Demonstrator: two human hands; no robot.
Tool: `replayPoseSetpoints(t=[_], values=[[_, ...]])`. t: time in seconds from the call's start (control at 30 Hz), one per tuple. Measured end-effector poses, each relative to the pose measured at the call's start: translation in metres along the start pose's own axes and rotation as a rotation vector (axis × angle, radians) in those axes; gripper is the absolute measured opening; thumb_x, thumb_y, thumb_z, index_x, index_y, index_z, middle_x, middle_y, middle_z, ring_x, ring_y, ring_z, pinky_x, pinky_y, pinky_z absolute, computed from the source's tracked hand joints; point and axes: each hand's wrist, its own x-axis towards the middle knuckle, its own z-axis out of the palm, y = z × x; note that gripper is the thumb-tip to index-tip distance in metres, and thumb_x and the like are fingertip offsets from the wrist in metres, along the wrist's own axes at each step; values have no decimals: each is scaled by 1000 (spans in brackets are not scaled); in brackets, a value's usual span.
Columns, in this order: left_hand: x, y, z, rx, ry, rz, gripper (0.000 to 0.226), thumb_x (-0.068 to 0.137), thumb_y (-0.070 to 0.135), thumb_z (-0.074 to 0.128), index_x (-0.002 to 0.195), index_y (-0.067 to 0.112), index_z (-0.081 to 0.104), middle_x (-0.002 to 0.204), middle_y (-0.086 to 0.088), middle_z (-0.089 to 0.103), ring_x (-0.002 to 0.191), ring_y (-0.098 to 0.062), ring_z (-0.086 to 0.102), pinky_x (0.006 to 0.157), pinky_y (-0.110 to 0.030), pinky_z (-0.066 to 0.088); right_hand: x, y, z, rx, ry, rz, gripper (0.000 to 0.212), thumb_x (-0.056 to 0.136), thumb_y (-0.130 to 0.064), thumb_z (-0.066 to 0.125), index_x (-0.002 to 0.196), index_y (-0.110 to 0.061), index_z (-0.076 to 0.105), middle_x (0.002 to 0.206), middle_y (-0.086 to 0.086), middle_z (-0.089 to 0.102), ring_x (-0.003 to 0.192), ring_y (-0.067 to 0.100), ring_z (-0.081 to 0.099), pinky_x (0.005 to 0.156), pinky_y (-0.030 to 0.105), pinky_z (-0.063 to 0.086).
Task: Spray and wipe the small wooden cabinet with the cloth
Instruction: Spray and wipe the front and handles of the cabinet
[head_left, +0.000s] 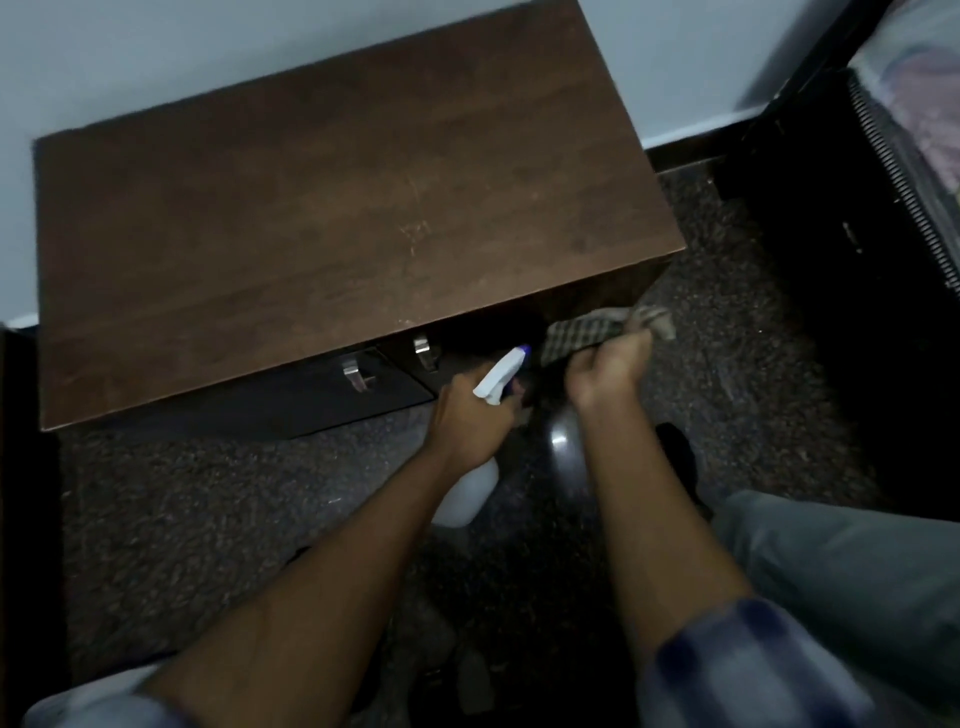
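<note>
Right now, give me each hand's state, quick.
Left hand: closed, gripping the spray bottle at its neck.
Right hand: closed, gripping the cloth.

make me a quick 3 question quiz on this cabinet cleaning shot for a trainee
1. True or false: the left hand grips the spray bottle.
2. Which hand holds the cloth by the front right corner of the cabinet? A the one with the bottle; B the right hand; C neither.
3. Fill in: the cabinet front shows ___ metal handles.
Key: 1 true; 2 B; 3 two.
</note>
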Motion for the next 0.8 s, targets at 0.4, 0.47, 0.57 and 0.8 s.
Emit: replayPoseSetpoints(t=[0.4, 0.47, 0.57, 0.8], values=[[33, 1, 25, -59, -33, -36, 21, 88, 11, 71, 108, 14, 76, 95, -7, 77, 80, -17, 69, 71, -25, 48, -16, -11, 16, -41, -22, -206, 52, 109, -39, 37, 158, -27, 25, 146, 1, 46, 122, 18, 56, 95, 38, 52], [32, -1, 25, -60, -4, -23, 17, 88, 7, 69, 104, 10, 74, 83, -7, 73, 66, -9, 63, 62, -24, 46, -3, 8, 22, -95, -22, -129, 82, 91, -73, 46, 160, -34, 22, 161, 1, 34, 138, 26, 46, 112, 51, 42], [27, -7, 22, -63, 59, -15, 12, 84, 1, 67, 81, 13, 68, 66, 0, 63, 56, -7, 57, 57, -27, 44, 0, 36, 15, -131, -130, 159, 93, 86, -86, 31, 157, -26, 36, 153, 10, 46, 133, 33, 50, 100, 44, 48], [7, -43, 16, -66, 153, 36, 21, 79, 20, 60, 93, 33, 68, 86, -17, 72, 80, -34, 70, 75, -50, 57, 3, 28, 20, -5, -118, 112, 85, 94, -79, 21, 150, -22, 50, 147, 12, 54, 131, 36, 53, 110, 51, 42]])
